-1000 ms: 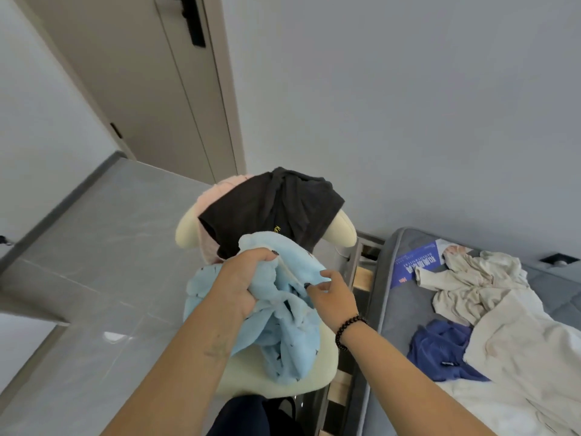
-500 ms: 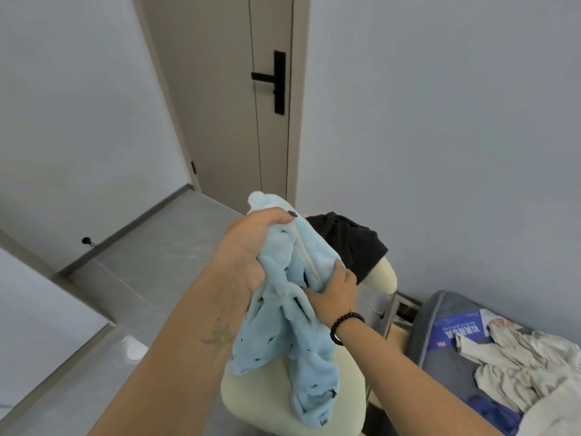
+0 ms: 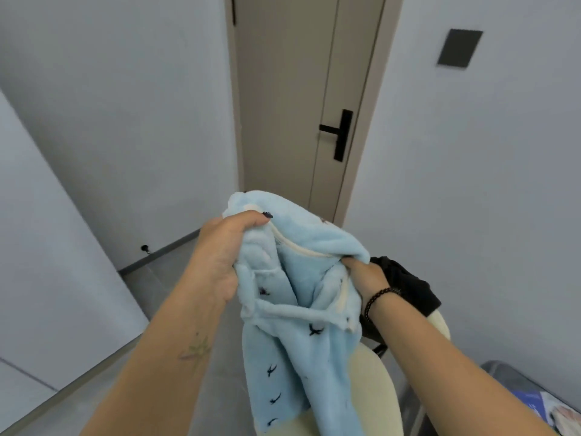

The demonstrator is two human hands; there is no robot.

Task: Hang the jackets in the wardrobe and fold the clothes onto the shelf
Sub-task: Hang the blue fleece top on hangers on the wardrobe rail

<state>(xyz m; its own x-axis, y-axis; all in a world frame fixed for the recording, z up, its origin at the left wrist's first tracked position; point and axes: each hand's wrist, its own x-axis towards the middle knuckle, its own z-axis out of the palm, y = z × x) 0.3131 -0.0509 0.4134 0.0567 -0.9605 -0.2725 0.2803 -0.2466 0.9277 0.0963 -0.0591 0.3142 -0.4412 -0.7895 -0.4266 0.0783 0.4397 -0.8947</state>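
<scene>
Both hands hold a light blue fleece garment up in the air, in front of the person's chest and above the seat of a cream chair. The left hand grips a bunch of the fleece near its top edge, fingers curled into the fabric and the thumb, with a dark-painted nail, laid across the upper fold. The right hand is tucked under an overhanging flap of the same garment; its fingers are hidden by the cloth, but it clutches the fabric beside a cream-white trim that runs along the opening. A string of dark beads circles the right wrist. The garment is crumpled between the two hands and its lower part hangs down below them, scattered with small dark bird-shaped marks, its end reaching the chair seat area. Just behind the right hand, a black garment is draped over the chair's back. Beyond the hands stands a closed beige door with a black lever handle, set between pale grey walls. Low to the right of the right forearm, the grey edge of a bed shows, with a blue printed sheet lying on it.
</scene>
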